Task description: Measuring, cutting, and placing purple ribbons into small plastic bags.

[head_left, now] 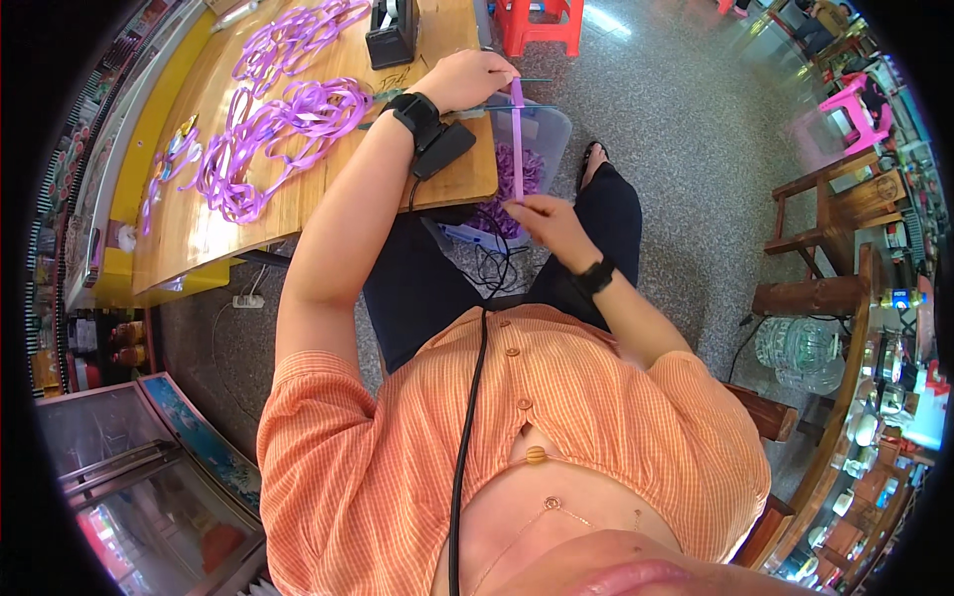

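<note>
A purple ribbon (517, 139) stretches straight between my two hands past the table's right edge. My left hand (470, 79) is closed in a pinch at its far end, beside two thin rods (538, 106) that stick out from the table. The ribbon crosses the nearer rod; whether it loops round is too small to tell. My right hand (556, 230) pinches the near end, above my lap. Below the ribbon, a clear plastic bin (558, 127) holds a heap of purple ribbon pieces (527, 171).
On the wooden table (437, 184) lie loose piles of purple ribbon (288, 129) and a black tape dispenser (391, 35). A red stool (540, 28) stands beyond the bin. At right are a pink stool (857, 114) and a wooden chair (830, 214). A black cable (472, 427) runs down my front.
</note>
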### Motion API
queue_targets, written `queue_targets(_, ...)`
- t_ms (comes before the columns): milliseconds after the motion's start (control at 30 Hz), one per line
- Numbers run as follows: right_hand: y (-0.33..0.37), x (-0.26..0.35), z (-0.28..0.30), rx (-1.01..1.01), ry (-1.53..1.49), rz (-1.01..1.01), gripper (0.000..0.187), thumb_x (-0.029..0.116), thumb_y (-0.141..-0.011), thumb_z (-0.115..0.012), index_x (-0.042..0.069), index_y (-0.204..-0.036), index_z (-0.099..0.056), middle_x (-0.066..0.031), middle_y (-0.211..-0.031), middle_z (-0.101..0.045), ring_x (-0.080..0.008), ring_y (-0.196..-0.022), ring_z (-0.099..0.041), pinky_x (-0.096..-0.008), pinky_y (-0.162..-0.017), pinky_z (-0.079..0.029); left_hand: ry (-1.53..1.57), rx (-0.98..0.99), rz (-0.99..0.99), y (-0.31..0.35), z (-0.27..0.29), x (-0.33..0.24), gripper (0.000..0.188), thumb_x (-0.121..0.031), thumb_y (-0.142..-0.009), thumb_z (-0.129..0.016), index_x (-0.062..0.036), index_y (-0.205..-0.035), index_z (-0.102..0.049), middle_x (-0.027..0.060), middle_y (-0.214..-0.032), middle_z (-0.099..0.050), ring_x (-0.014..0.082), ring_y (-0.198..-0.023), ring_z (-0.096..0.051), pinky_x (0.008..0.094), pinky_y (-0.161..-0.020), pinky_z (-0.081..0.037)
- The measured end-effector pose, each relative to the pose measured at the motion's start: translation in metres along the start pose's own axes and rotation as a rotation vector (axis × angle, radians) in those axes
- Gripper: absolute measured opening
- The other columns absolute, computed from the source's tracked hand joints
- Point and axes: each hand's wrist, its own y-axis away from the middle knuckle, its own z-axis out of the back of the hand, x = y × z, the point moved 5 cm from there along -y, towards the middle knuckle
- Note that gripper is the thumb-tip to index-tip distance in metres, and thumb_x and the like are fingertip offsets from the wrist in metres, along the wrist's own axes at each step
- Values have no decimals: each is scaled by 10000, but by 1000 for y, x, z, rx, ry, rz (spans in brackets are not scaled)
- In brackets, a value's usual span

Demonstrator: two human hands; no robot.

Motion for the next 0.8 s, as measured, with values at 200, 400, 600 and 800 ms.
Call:
queue_targets(200,31,23,-4,50,-296,-12,301,206,-1014,-557,-38,-1173,-630,53,-635,-445,-43,-521,-387,-214,-479,-327,-9,-3,-30,2,-1,-3,267,-251,-947,-546,-87,-1070,-716,92,-956,-716,246,-893,-664,350,-828,-510)
queue_targets(400,41,54,-5,114,-432,-2,290,196,-1012,-561,-32,-1178,-632,48,-643,-457,-39,-527,-392,-201,-490,-334,20,-30,-51,3,1,-8,234,-195,-957,-567,-42,-1072,-701,99,-858,-702,202,-779,-646,322,-739,-505)
queue_targets(600,34,127,14,109,13,302,252,183,-977,-617,49,-1175,-697,36,-696,-563,-29,-556,-444,-194,-508,-364,26,-10,-48,2,2,-6,238,-189,-954,-560,-41,-1076,-699,112,-886,-710,234,-804,-658,331,-766,-503)
queue_targets(800,-35,212,60,42,210,435,291,291,-929,-673,114,-1154,-725,30,-841,-669,-28,-586,-443,-187,-538,-370,-2,19,0,2,6,-21,241,-179,-947,-562,-34,-1083,-698,131,-926,-716,256,-861,-672,345,-800,-512)
